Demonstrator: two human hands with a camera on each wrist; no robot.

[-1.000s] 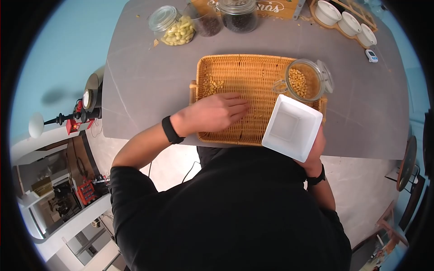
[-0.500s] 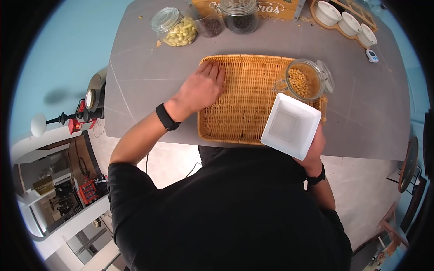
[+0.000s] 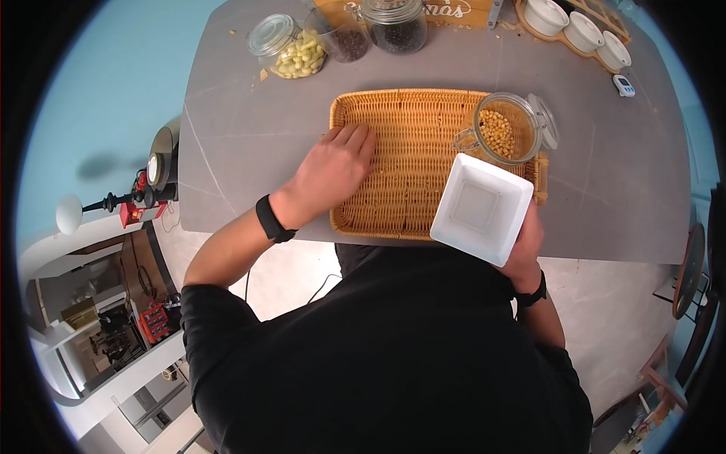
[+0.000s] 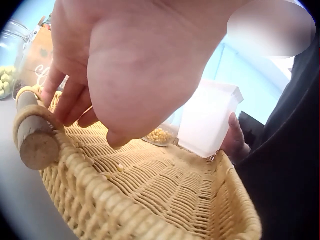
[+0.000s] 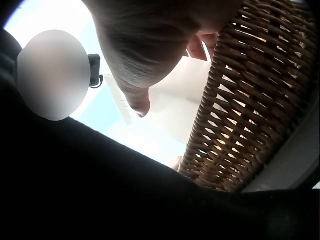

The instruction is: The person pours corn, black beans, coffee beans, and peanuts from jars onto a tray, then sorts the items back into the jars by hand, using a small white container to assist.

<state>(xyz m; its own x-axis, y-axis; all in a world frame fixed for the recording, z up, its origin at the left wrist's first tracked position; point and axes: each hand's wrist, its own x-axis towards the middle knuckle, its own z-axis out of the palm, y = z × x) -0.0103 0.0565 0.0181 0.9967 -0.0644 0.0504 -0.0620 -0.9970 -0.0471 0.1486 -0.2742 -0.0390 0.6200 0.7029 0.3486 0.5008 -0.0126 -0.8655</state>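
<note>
My left hand (image 3: pixel 331 170) reaches over the left end of the wicker basket (image 3: pixel 412 92), fingers pointing down inside its left wall. In the left wrist view those fingers look fairly straight, and a few loose corn kernels (image 4: pixel 120 167) lie on the woven bottom near them. What is under the fingertips is hidden. My right hand (image 3: pixel 528 246) grips a white square container (image 3: pixel 482 204) by its outer side, at the basket's front right corner. The container's mouth faces up and its inside looks bare. A glass jar (image 3: pixel 524 113) with corn kernels (image 3: pixel 496 135) stands in the basket's right end, lid flipped back.
Toward the back left are a jar of pale yellow pieces (image 3: pixel 300 57), a clear container of dark bits (image 3: pixel 346 45) and a jar of black contents (image 3: pixel 397 34). White lidded pots (image 3: pixel 584 32) and a small timer (image 3: pixel 624 85) are at the back right.
My left hand has gone from over the basket's middle to its left end, then slightly back toward me. Kernels seen there earlier are now hidden. The right hand keeps holding the container nearly still.
</note>
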